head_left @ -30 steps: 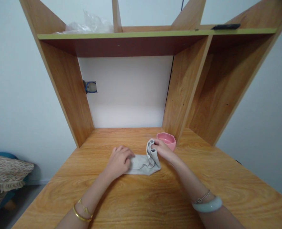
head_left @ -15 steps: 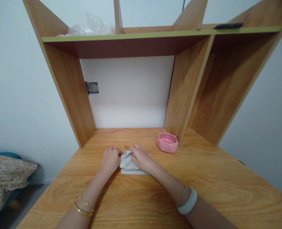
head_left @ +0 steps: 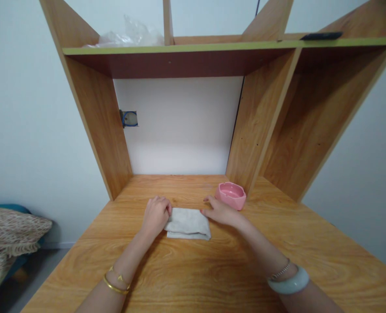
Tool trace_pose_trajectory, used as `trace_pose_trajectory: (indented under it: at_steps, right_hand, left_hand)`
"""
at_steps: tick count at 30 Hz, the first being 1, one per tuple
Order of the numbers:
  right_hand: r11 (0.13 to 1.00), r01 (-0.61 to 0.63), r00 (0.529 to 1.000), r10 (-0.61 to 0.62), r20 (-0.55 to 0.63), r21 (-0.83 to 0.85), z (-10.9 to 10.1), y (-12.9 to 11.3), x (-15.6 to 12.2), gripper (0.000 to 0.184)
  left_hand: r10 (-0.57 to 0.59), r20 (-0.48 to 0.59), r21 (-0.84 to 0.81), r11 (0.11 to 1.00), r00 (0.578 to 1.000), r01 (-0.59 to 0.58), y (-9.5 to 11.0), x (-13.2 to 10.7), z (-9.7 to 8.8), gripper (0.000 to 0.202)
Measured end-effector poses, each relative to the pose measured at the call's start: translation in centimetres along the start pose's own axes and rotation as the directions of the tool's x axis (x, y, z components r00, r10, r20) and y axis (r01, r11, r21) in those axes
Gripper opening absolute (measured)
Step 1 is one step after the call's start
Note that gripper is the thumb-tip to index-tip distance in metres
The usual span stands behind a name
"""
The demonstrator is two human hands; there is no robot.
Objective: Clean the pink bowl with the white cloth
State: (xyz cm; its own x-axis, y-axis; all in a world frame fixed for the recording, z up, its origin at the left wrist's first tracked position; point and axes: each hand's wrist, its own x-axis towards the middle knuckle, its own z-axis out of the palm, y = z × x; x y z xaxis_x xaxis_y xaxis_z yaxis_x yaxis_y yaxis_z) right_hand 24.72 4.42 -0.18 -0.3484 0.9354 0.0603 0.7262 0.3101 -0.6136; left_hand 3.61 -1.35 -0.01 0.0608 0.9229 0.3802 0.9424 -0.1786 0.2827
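A pale grey cloth (head_left: 189, 222), folded into a flat rectangle, lies on the wooden desk (head_left: 180, 274). At its far left corner my left hand (head_left: 156, 214) is closed, fingers curled down on the cloth's edge; the fingertips are partly hidden. Over at the far right corner is my right hand (head_left: 223, 211), thumb and fingers apart, with the thumb at the cloth's edge. Just behind that hand sits a pink faceted ashtray (head_left: 232, 196), which the hand partly overlaps in view.
Wooden side panels (head_left: 98, 130) and an upright divider (head_left: 261, 117) rise from the desk's back. A shelf with a green edge (head_left: 212, 46) spans above, bearing a clear plastic bag (head_left: 131, 37) and a dark flat object (head_left: 321, 36). An open wall socket box (head_left: 129, 118) shows at left.
My right hand has moved right, off the cloth's middle to its far right corner, and its fingers have opened. The bunched cloth now lies flatter. My left hand stays at the left edge.
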Motion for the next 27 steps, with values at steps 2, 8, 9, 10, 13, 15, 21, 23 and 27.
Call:
trace_pose_trajectory:
  at_steps: [2, 8, 9, 10, 13, 15, 21, 23, 27]
  right_hand:
    - [0.99, -0.01, 0.996, -0.003, 0.094, 0.139, 0.4, 0.8, -0.4, 0.036]
    - [0.991, -0.052, 0.998, 0.048, 0.039, 0.121, 0.0, 2.6, -1.1, 0.036]
    - [0.998, -0.062, 0.998, 0.062, 0.001, 0.026, -0.7, 3.0, -1.2, 0.036]
    - [0.993, -0.08, 0.997, 0.078, -0.029, -0.082, -1.5, 3.5, -1.2, 0.035]
    - [0.905, -0.177, 0.984, 0.149, -0.101, -0.387, -4.2, 4.8, -1.6, 0.026]
    - [0.84, -0.228, 0.974, 0.193, -0.123, -0.493, -5.8, 5.4, -1.9, 0.022]
    - [0.756, -0.33, 0.943, 0.288, -0.167, -0.565, -8.0, 6.5, -2.5, 0.013]
    - [0.75, -0.334, 0.942, 0.292, -0.168, -0.571, -8.2, 6.6, -2.6, 0.012]
    - [0.714, -0.334, 0.941, 0.284, -0.182, -0.616, -8.0, 5.9, -2.7, 0.021]
  left_hand:
    - [-0.003, 0.003, -0.006, 1.0, 1.0, 0.003, 0.0, 0.0, 0.0, 0.027]
    - [-0.006, 0.003, 0.006, 1.0, 1.0, 0.006, -0.1, 0.1, 0.0, 0.028]
    - [-0.007, 0.007, 0.01, 1.0, 1.0, 0.007, -0.2, 0.1, 0.0, 0.029]
    - [-0.009, 0.014, 0.013, 1.0, 1.0, 0.009, -0.3, 0.1, 0.1, 0.029]
    - [-0.016, 0.038, 0.022, 1.0, 0.999, 0.015, -0.4, 0.1, 0.3, 0.028]
    - [-0.013, 0.045, 0.024, 1.0, 0.999, 0.012, -0.4, 0.1, 0.5, 0.028]
    - [0.007, 0.05, 0.028, 1.0, 0.999, -0.008, -0.4, 0.0, 1.0, 0.026]
    - [0.011, 0.054, 0.031, 0.999, 0.998, -0.012, -0.3, 0.0, 1.1, 0.024]
    - [0.035, 0.051, 0.007, 0.999, 0.998, -0.035, -0.5, 0.0, 1.4, 0.023]
